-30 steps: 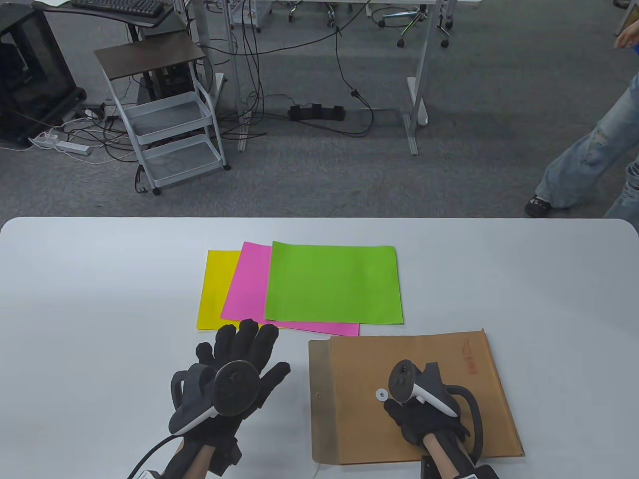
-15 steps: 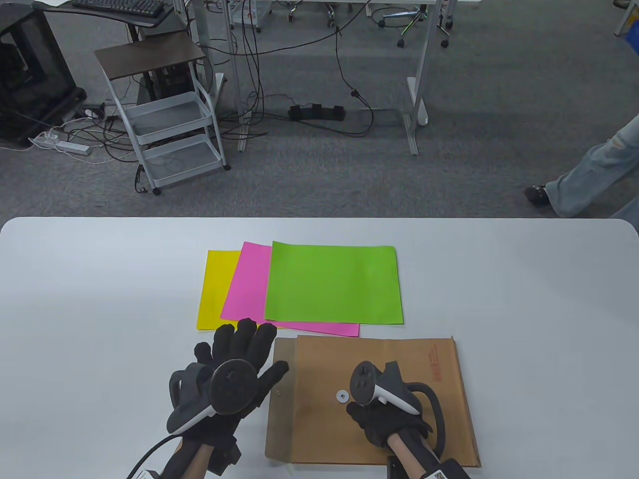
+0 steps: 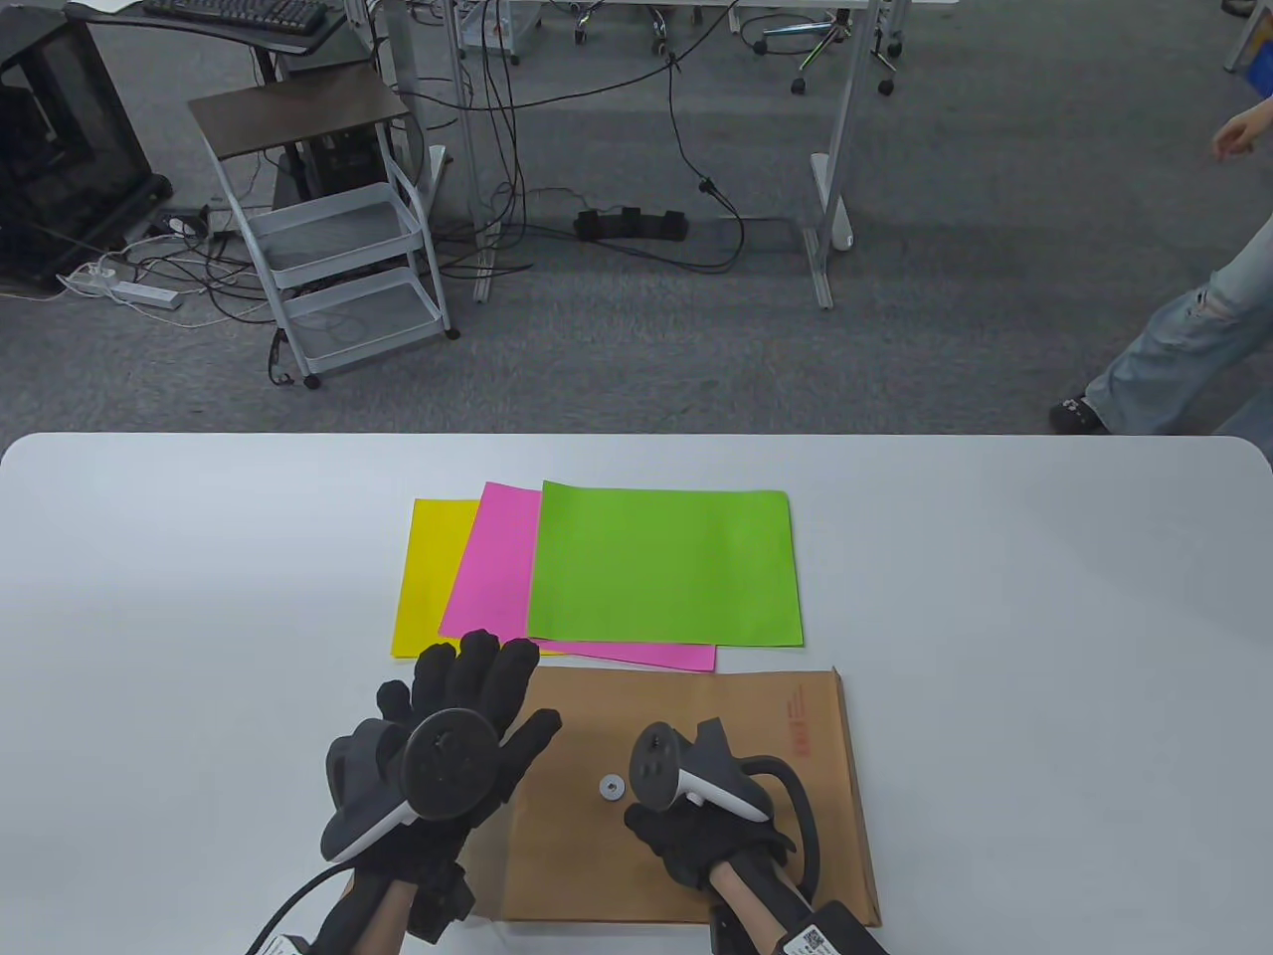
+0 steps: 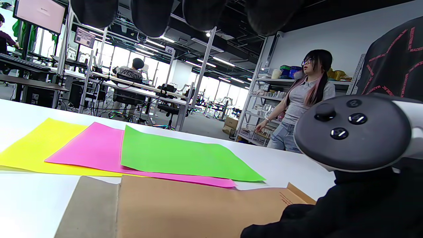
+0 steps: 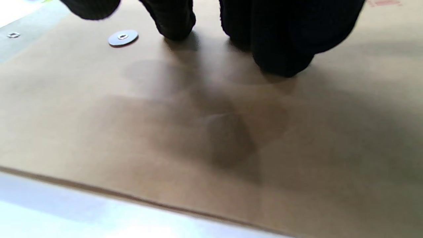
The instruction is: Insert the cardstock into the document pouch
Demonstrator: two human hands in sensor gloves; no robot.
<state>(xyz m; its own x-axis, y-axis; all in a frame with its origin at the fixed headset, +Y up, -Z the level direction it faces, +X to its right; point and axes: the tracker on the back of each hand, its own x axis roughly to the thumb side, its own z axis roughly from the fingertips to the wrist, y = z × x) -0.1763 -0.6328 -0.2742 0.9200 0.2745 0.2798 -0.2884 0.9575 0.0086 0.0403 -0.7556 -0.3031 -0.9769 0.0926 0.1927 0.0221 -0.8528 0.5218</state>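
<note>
Currently the document pouch lies flat at the table's near edge, long axis running left-right. Its flap end points left, under the left hand; the red print sits near its right end. A round metal clasp disc shows mid-pouch, and a smaller eyelet sits on the flap.

Cardstock: three sheets fanned flat, just beyond the pouch. Green sheet on top, pink sheet under it, yellow sheet at the bottom left. The pink sheet's near edge meets the pouch's far edge; overlap or just touching, can't tell.

Left hand: palm down, fingers spread and extended toward the sheets, gripping nothing. It covers the pouch's left end; contact with the paper isn't visible. Its fingertips reach the near edge of the yellow and pink sheets.

Right hand: on the pouch just right of the disc, fingers curled down with tips pressing the paper, per the right wrist view. Nothing is grasped; it's only bearing down on the pouch.

Surface: white table with rounded corners. Behind it are grey carpet, a white wire cart, desk legs and cable runs. A person in jeans stands at the right edge.
</note>
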